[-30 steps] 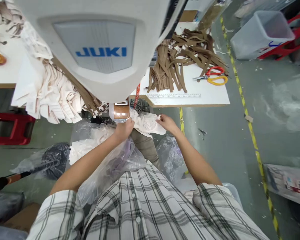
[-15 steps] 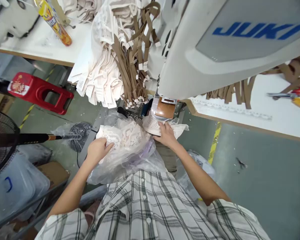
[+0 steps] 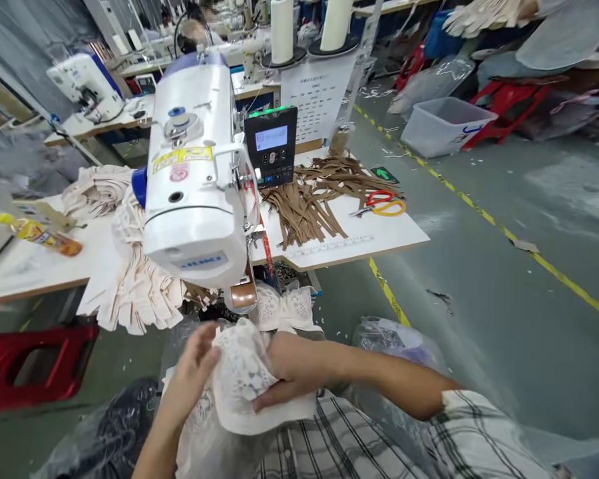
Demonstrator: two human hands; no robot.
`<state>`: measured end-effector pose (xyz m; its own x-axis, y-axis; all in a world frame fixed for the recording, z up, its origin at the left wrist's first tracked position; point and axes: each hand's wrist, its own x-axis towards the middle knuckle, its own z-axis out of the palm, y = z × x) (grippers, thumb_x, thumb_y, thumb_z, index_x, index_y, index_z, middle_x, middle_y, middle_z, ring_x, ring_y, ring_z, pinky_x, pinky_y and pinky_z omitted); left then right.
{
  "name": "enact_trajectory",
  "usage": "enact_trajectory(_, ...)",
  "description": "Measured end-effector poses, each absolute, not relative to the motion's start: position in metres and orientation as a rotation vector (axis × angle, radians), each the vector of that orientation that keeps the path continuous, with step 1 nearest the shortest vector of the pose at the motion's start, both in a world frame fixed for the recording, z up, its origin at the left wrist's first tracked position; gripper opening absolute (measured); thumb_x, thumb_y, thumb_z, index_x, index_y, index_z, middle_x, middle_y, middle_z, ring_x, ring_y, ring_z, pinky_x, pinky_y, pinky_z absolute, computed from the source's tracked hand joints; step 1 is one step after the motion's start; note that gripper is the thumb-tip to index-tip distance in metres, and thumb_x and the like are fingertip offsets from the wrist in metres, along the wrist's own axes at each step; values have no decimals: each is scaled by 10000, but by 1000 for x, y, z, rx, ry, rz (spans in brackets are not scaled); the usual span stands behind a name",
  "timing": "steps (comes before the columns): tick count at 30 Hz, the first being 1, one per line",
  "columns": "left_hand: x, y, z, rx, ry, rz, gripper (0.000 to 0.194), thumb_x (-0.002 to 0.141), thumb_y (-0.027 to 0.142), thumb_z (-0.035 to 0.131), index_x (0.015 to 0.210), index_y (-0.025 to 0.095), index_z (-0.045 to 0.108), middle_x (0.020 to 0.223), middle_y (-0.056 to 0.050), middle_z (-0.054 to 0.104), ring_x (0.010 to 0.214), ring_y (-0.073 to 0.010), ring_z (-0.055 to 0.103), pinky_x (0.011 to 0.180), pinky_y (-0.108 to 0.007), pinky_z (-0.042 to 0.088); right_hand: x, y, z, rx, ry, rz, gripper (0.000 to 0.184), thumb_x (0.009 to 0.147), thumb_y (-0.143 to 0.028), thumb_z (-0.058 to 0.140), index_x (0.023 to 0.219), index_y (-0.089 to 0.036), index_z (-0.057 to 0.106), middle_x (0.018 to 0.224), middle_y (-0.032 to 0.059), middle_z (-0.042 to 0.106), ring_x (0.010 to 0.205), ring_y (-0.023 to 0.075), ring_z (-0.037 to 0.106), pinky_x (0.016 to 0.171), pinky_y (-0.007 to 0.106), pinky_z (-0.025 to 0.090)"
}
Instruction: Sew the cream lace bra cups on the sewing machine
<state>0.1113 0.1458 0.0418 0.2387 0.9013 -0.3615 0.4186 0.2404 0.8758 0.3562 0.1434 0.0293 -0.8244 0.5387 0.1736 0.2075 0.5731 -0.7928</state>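
A white lace bra [image 3: 244, 372] is between my hands, close to my lap. My right hand [image 3: 297, 366] grips it, with the thumb across the lace of a cup and the other fingers tucked behind. At its left edge, my left hand [image 3: 197, 366] has curled fingers on the fabric; part of that grip is hidden. Beyond my hands, a second white lace bra [image 3: 284, 309] hangs by the arm of the sewing machine [image 3: 194, 233]. Clear plastic and more white lace lie under my left hand.
Brown straps [image 3: 304, 213] and orange-and-red-handled scissors [image 3: 379, 205] lie on the white table [image 3: 399, 234]. Pale fabric strips [image 3: 140, 293] hang over the left edge. A control panel [image 3: 272, 146] stands beside the machine. At lower left is a red stool [image 3: 34, 366]; a bottle [image 3: 40, 236] lies further back.
The view has swung up and to the right. My right hand has left the fabric at the machine and now holds a lace bra in front of me, together with my left hand.
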Motion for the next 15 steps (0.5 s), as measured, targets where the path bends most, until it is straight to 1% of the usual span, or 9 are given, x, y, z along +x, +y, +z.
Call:
enact_trajectory(1, 120, 150, 32, 1198, 1252, 432, 462, 856, 560, 649, 1149, 204, 615, 1084, -112, 669, 975, -240, 619, 750, -303, 477, 371, 140, 36, -599, -2377, 1156, 557, 968, -638, 484, 770, -172, 716, 706, 35, 712, 600, 128, 535, 573, 255, 362)
enact_trajectory(3, 137, 152, 15, 977, 1053, 285, 508, 809, 634, 671, 1007, 166, 647, 897, -89, 676, 796, -207, 607, 670, -281, 448, 401, 135, 45, -602, -2388, 1299, 520, 981, -603, 490, 787, -174, 710, 665, 10, 686, 566, 114, 515, 557, 245, 350)
enact_trajectory(6, 158, 148, 0, 1037, 1027, 265, 532, 802, 680, 657, 782, 153, 589, 705, -16, 563, 648, -129, 473, 602, -239, 357, 443, 145, 45, -659, -2506, 1564, 455, 927, -577, 597, 722, -180, 685, 568, -31, 610, 493, 102, 469, 510, 241, 330)
enact_trajectory(8, 168, 146, -2, 1209, 1049, 245, 566, 838, 703, 594, 694, 165, 495, 652, 17, 444, 626, -109, 379, 583, -236, 295, 468, 175, 37, -932, -2425, 1474, 380, 883, -559, 654, 796, -194, 711, 671, -10, 670, 577, 132, 559, 567, 254, 401)
enact_trajectory(9, 173, 145, -2, 1284, 1046, 227, 580, 859, 715, 549, 675, 174, 450, 644, 25, 392, 624, -109, 345, 578, -241, 273, 479, 199, 33, -1161, -2243, 1289, 347, 910, -535, 624, 938, -204, 724, 843, 30, 722, 734, 172, 633, 674, 284, 464)
enact_trajectory(10, 177, 144, -1, 1342, 1038, 204, 586, 877, 721, 507, 668, 182, 411, 645, 29, 354, 623, -110, 323, 576, -248, 258, 489, 227, 29, -1369, -1988, 1076, 392, 901, -538, 631, 1092, -203, 696, 1021, 78, 730, 893, 216, 661, 794, 338, 501)
enact_trajectory(11, 180, 144, 0, 1385, 1033, 181, 583, 895, 717, 472, 667, 189, 381, 650, 29, 331, 624, -112, 312, 576, -255, 249, 498, 259, 26, -1487, -1750, 869, 516, 865, -551, 668, 1234, -192, 634, 1190, 130, 686, 1042, 262, 642, 896, 401, 504)
enact_trajectory(13, 185, 142, 2, 1447, 1028, 143, 565, 921, 695, 431, 669, 198, 342, 656, 27, 307, 624, -117, 303, 572, -266, 233, 511, 328, 24, -1551, -1395, 590, 773, 830, -600, 689, 1430, -167, 463, 1459, 190, 505, 1309, 312, 508, 1080, 476, 424)
enact_trajectory(15, 187, 140, 6, 1499, 1024, 126, 544, 944, 657, 412, 663, 201, 320, 652, 27, 291, 620, -120, 292, 569, -276, 220, 518, 389, 26, -1453, -1267, 506, 938, 795, -693, 674, 1470, -124, 358, 1528, 216, 410, 1396, 309, 426, 1151, 455, 370)
